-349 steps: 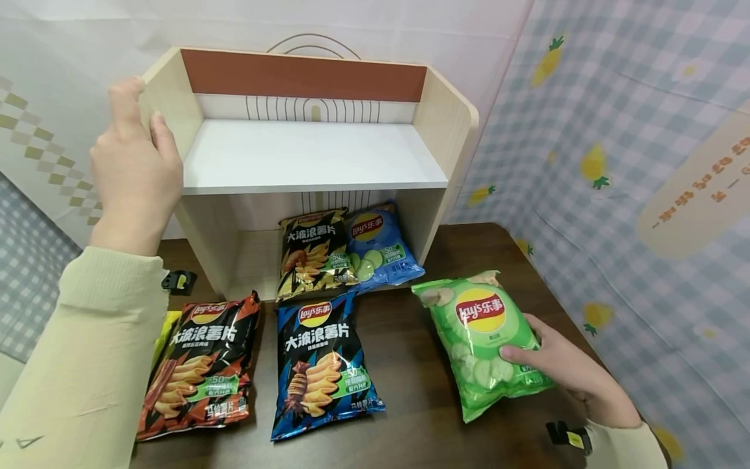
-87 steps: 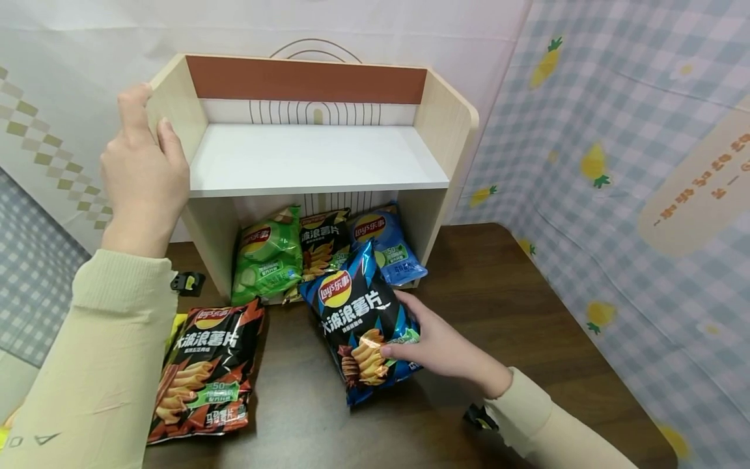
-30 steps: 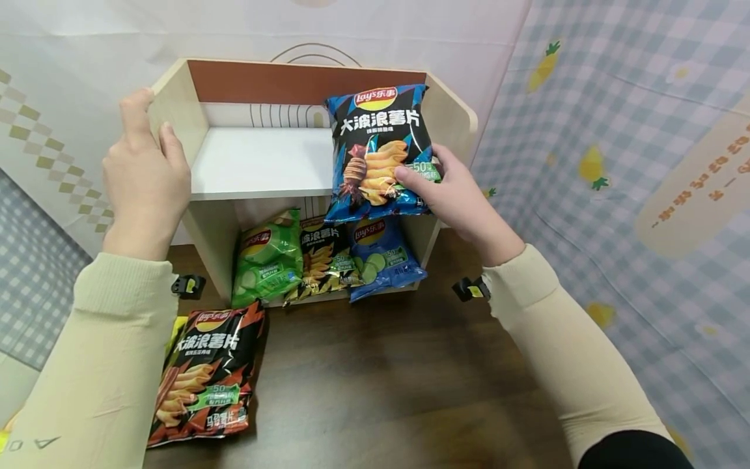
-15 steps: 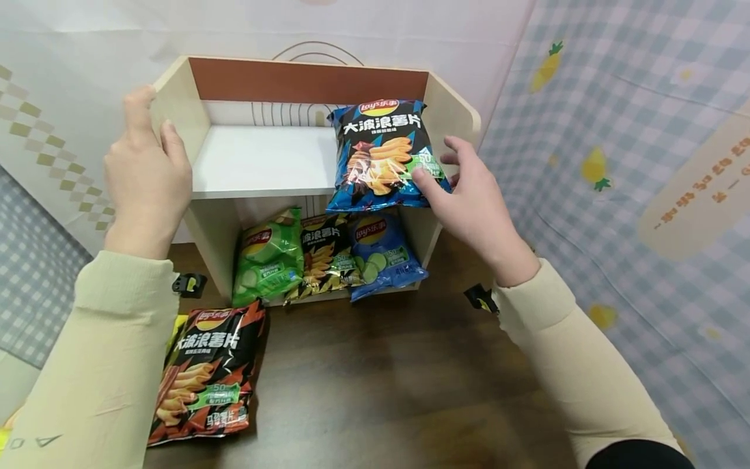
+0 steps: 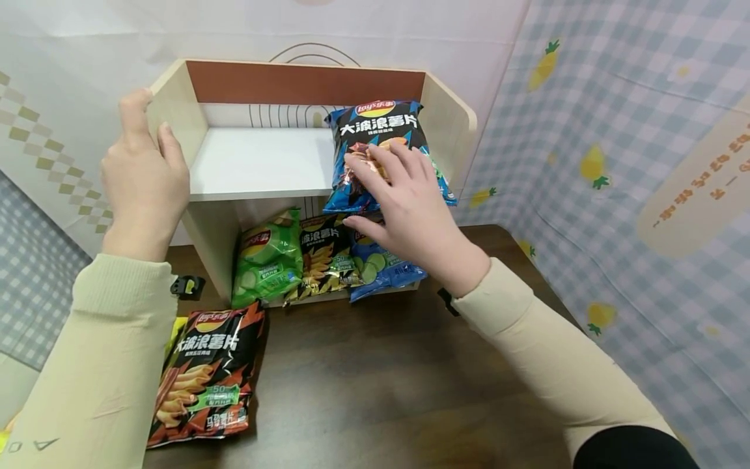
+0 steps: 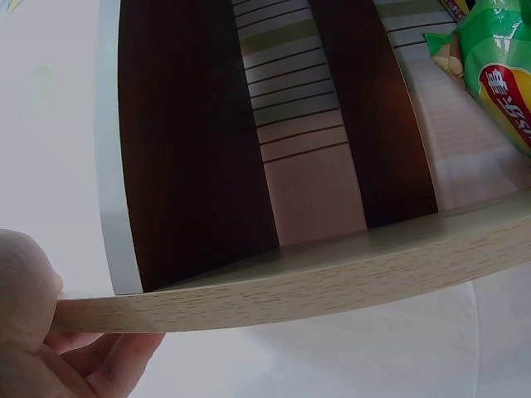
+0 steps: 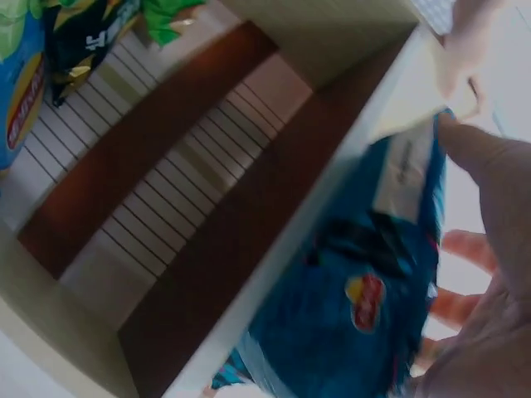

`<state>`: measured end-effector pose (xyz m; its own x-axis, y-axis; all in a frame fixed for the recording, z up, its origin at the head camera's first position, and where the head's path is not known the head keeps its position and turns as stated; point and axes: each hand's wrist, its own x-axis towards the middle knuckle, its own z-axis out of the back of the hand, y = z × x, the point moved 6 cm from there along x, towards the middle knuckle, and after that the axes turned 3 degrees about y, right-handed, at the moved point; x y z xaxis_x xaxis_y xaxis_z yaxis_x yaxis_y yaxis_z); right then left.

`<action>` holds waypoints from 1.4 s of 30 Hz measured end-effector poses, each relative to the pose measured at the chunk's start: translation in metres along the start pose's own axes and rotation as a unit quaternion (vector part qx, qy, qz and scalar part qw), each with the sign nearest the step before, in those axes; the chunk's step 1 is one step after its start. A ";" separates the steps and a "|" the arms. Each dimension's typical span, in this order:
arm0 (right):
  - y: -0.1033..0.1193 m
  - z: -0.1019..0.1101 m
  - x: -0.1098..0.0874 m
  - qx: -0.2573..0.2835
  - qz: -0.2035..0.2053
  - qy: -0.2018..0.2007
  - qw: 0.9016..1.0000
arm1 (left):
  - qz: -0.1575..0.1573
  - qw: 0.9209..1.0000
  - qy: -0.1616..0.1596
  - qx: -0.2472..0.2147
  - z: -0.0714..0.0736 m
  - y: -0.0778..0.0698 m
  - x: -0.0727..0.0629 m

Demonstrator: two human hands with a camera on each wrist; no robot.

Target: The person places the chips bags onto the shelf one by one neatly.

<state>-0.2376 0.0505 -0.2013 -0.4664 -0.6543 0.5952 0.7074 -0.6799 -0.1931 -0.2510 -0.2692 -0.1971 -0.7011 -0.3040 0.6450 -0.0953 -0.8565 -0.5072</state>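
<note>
My left hand [image 5: 145, 176] grips the left side panel [image 6: 274, 294] of a two-tier shelf, its thumb and fingers on opposite faces of the panel. A black-and-blue bag of chips [image 5: 377, 124] leans at the right end of the white upper board [image 5: 263, 159], its lower edge near the board's front. Over the lower front of this bag my right hand [image 5: 413, 212] lies with fingers spread and extended. Its thumb is below the bag's bottom edge. In the right wrist view, the bag's underside [image 7: 340, 282] overhangs the board beside the fingers.
In the lower compartment stand a green bag [image 5: 266, 260], a black-and-gold bag [image 5: 322, 260] and a blue bag [image 5: 387, 267]. A black-and-red bag [image 5: 205, 371] lies on the dark table [image 5: 351, 378] near my left forearm, partly covering something yellow [image 5: 176, 332]. A checked cloth wall [image 5: 644, 260] bounds the right.
The green bag went from the table into the lower compartment. The black-and-blue bag rose onto the upper board; my right hand then released its right side and moved left across its front.
</note>
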 end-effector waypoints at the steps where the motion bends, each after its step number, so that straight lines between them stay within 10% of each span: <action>1: 0.001 -0.003 0.001 -0.013 -0.004 0.006 1.000 | 0.000 1.000 -0.001 0.000 0.000 0.000 0.000; 11: -0.019 -0.017 0.005 -0.004 -0.066 0.034 0.997 | -0.002 1.000 -0.007 0.006 0.001 -0.001 -0.002; 22: -0.063 -0.034 0.012 0.057 -0.048 -0.010 0.997 | 0.004 1.000 -0.001 0.005 0.000 -0.001 -0.001; 42: -0.056 -0.024 -0.005 0.042 -0.040 -0.003 0.998 | 0.002 1.000 -0.001 -0.011 0.001 -0.003 -0.005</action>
<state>-0.2881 0.0838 -0.2123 -0.5199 -0.5976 0.6104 0.7103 -0.6994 -0.0797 -0.2463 -0.2659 -0.1985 -0.7006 -0.3077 0.6438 -0.1080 -0.8462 -0.5219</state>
